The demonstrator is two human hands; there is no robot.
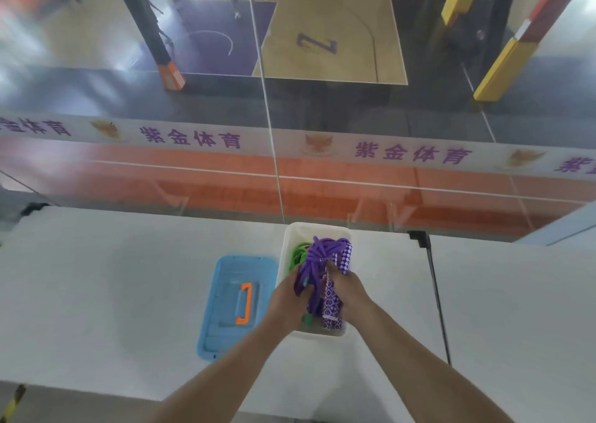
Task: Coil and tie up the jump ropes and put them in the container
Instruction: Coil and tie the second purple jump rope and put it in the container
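Both the left hand point(290, 297) and right hand point(346, 288) grip the coiled purple jump rope point(314, 261) with 2 checkered handles over the white container point(290, 238).

Coiled purple jump rope point(311, 261), green rope point(298, 251), in white container point(287, 245)

You had two jump ropes, one purple point(314, 261) and one green point(298, 252), one white container point(287, 245), and one blue lid point(225, 297).

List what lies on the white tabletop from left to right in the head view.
Blue plastic lid with an orange handle → left hand → coiled purple jump rope held over the white rectangular plastic container → right hand.
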